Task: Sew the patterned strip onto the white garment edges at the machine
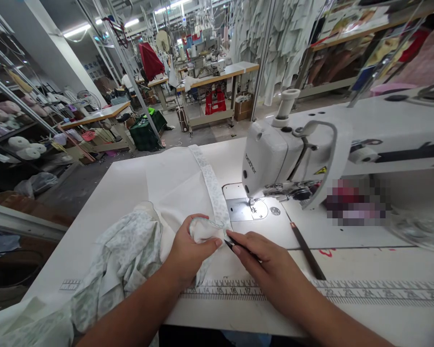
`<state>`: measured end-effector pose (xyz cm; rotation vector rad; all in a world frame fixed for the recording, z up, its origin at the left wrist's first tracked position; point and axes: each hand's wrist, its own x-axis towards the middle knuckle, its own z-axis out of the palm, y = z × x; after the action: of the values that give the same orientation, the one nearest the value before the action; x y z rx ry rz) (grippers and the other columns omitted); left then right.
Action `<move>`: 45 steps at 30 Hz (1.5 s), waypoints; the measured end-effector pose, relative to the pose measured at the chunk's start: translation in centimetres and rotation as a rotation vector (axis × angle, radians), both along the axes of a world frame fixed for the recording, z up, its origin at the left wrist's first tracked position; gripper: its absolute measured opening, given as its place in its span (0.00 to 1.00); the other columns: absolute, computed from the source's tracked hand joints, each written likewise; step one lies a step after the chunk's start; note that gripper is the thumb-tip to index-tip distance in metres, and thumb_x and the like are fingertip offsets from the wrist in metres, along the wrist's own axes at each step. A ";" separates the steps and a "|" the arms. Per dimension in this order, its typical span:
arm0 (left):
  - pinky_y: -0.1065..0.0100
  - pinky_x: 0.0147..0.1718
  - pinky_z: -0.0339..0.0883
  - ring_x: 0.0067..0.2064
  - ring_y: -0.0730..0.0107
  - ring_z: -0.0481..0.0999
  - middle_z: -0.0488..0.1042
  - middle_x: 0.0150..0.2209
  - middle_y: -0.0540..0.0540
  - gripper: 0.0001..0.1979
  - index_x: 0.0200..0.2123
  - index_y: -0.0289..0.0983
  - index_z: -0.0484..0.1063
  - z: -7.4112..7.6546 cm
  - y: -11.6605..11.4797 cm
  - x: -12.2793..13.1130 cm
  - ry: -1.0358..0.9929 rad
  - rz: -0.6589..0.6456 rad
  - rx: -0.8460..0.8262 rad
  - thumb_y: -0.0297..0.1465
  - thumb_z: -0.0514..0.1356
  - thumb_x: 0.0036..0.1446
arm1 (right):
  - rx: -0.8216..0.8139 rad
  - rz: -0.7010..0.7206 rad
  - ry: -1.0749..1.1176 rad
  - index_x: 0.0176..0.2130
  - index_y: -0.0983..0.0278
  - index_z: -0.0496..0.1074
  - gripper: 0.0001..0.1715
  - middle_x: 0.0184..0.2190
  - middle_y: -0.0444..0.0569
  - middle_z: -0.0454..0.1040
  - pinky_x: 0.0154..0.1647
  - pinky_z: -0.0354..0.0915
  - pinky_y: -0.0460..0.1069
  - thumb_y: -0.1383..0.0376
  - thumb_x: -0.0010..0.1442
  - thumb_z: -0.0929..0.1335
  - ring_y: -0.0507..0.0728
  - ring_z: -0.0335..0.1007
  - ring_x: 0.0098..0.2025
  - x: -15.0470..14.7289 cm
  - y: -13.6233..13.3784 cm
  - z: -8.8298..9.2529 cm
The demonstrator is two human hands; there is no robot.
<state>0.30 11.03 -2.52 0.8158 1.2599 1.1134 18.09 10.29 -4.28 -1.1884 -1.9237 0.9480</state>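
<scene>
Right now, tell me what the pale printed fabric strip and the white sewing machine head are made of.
The pale green printed fabric strip looks like a soft, matte woven textile, possibly cotton: it lies in limp ripples, though the fibre cannot be told. The white sewing machine head seems to be enamelled metal or hard plastic: smooth, rigid, with a faint sheen.

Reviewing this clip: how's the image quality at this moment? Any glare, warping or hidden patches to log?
In the head view, the needle plate of the sewing machine glares under the machine's light, the ceiling lights are blown out, wide-angle warping makes the metal pole lean, and a pixelated mosaic patch hides the area beside the machine.
</scene>
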 end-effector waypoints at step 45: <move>0.71 0.34 0.65 0.30 0.74 0.69 0.71 0.29 0.54 0.24 0.41 0.40 0.64 -0.1 -0.4 -0.2 -0.061 -0.008 0.000 0.28 0.71 0.42 | 0.196 0.058 -0.037 0.57 0.61 0.67 0.21 0.31 0.46 0.69 0.31 0.68 0.48 0.68 0.68 0.59 0.52 0.69 0.31 0.0 0.0 -0.4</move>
<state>0.10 10.65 -2.67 0.7807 1.2052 1.1236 18.08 10.27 -4.66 -1.0485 -2.0375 0.7520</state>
